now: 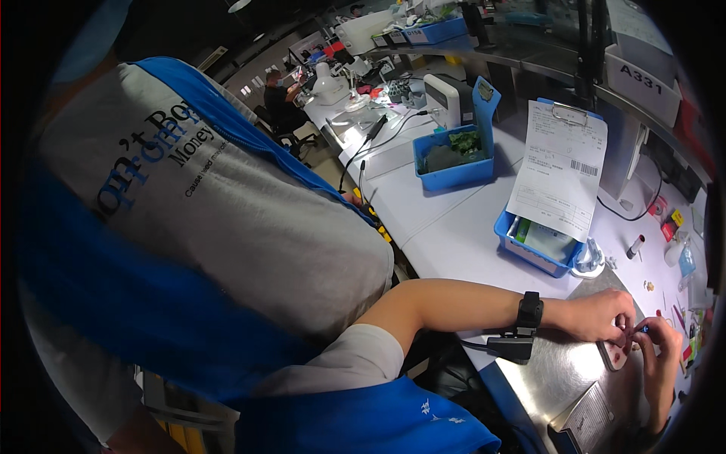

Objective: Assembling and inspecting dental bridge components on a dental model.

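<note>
My left hand (601, 315) comes in over the metal plate (541, 378), its fingers pinched together at the tips. Facing it, my right hand (662, 349) is closed too, thumb and fingers meeting close to the left fingertips. A tiny blue spot (643, 329) shows at the right fingertips; what either hand holds is too small to name. Just beneath the fingers lies a small pale pad (616, 359) with dark red marks, partly covered by the hands. Nearer to me, a flat grey box (588, 416) rests on the plate.
A blue bin (541, 259) carries a clipboard with papers (563, 166). Farther back stands another blue bin (454, 178) with dark green contents. A small upright cylinder (635, 247) stands at right. A co-worker in a grey shirt (249, 219) is close on the left; cables (363, 155) cross the table edge.
</note>
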`<state>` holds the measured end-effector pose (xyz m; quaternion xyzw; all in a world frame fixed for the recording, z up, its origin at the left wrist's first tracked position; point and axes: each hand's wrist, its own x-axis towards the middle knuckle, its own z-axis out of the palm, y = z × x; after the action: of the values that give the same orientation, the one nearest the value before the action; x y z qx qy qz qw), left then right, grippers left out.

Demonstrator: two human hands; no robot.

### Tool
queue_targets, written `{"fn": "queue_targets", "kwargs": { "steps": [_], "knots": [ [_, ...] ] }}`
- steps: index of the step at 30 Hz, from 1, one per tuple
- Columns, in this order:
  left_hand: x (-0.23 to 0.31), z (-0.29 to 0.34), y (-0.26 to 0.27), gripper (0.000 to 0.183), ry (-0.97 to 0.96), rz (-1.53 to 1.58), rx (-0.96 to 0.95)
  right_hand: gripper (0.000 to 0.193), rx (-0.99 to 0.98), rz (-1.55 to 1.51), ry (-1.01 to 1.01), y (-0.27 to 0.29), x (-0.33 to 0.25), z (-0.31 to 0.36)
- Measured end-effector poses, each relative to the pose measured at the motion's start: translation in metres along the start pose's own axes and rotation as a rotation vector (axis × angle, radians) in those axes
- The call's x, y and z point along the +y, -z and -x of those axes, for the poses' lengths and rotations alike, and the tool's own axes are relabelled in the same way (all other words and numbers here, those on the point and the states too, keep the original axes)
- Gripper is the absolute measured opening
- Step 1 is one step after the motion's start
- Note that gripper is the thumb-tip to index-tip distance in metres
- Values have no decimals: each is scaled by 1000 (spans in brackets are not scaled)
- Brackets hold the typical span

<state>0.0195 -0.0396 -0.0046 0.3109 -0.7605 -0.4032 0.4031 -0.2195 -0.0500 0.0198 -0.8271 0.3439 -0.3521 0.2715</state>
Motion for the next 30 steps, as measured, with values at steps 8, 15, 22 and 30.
{"fn": "queue_targets", "kwargs": {
  "steps": [8,15,22,30],
  "knots": [
    [-18,-4,-11,12,-113,-45,63,17,-276,35,-143,20,-31,-9],
    [-24,-10,-12,13,-13,21,-49,13,-23,8,130,-8,-14,-5],
    [-21,-3,-10,16,-117,-35,64,16,-66,29,-48,-11,-12,-8],
    [-9,0,-11,17,-30,21,53,19,-20,28,161,-9,-25,-11]
  ]
}}
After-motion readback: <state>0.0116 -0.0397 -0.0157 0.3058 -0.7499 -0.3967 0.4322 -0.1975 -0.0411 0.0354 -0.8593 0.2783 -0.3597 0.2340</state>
